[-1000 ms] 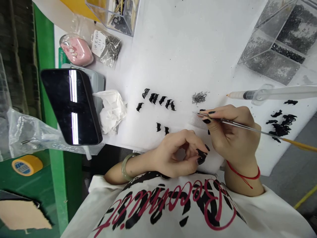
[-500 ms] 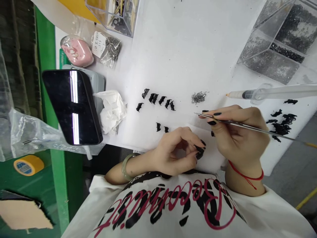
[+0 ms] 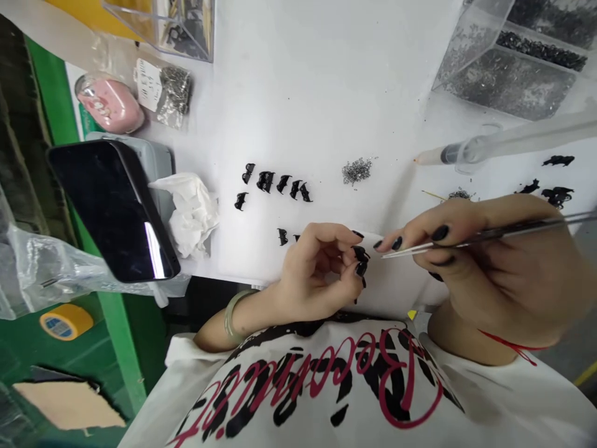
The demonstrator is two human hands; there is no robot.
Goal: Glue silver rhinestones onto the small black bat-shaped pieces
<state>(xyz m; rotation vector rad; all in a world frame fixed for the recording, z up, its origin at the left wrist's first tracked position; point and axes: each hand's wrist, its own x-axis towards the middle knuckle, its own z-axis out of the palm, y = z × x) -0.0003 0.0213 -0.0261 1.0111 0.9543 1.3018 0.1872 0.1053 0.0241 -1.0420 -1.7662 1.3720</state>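
Note:
My right hand (image 3: 485,261) is closed around thin metal tweezers (image 3: 471,239), whose tip points left toward my left fingertips. My left hand (image 3: 321,270) rests at the table's near edge with its fingers curled and pinched together; what they hold is too small to make out. Several small black bat-shaped pieces (image 3: 277,183) lie in a row on the white table (image 3: 326,93), with two more (image 3: 282,236) just beyond my left hand. A little heap of tiny silver beads (image 3: 357,170) lies further back.
A black phone (image 3: 112,208) leans on a grey box at the left, beside crumpled white tissue (image 3: 191,211). A syringe (image 3: 504,142) lies at the right, with more black pieces (image 3: 555,186) and clear bead bins (image 3: 508,68). A pink case (image 3: 109,102) and a bead bag (image 3: 163,90) lie at the back left.
My right hand has risen and come nearer the camera, bringing the tweezers' tip close to my left fingertips. My head has shifted, so the table's contents sit further left.

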